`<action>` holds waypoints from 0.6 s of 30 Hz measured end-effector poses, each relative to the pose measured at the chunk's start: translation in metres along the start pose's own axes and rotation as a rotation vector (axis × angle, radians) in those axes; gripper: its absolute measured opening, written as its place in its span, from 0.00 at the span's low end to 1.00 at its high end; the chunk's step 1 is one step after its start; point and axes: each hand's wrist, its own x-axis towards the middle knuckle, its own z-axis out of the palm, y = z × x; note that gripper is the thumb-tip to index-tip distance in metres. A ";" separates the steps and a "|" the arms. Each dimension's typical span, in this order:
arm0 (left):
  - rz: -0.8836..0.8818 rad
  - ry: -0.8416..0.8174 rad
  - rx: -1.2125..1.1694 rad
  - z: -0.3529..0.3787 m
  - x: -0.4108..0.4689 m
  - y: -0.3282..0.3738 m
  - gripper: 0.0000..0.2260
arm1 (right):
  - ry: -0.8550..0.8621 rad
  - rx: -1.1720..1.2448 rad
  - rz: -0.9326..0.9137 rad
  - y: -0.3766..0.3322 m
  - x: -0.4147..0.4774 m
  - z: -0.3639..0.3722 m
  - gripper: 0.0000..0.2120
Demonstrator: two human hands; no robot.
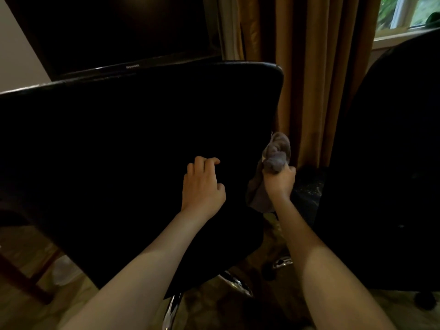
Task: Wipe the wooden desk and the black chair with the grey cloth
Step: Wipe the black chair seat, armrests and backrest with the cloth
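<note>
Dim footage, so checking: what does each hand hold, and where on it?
The right hand grips the grey cloth at its bunched middle; the left hand holds nothing, resting on the black chair.

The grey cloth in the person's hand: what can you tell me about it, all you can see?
The grey cloth looks soft, slightly purplish in the dim light. It is crumpled, not folded: a wad bulges up out of the right hand, which grips it in a fist, and a looser tail hangs below the hand. It is at the right edge of the black chair, by its back, in front of the brown curtain. Whether it presses on the chair cannot be told.
</note>
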 end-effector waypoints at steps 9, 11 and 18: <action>0.019 -0.087 -0.003 -0.010 0.002 0.001 0.23 | -0.218 -0.211 0.217 0.064 -0.028 0.012 0.16; 0.029 -0.136 -0.028 -0.014 0.003 0.001 0.24 | -0.148 -0.081 0.175 0.049 -0.023 0.002 0.15; 0.074 -0.253 -0.041 -0.037 -0.002 0.001 0.24 | 0.123 0.104 -0.136 -0.046 -0.004 -0.045 0.17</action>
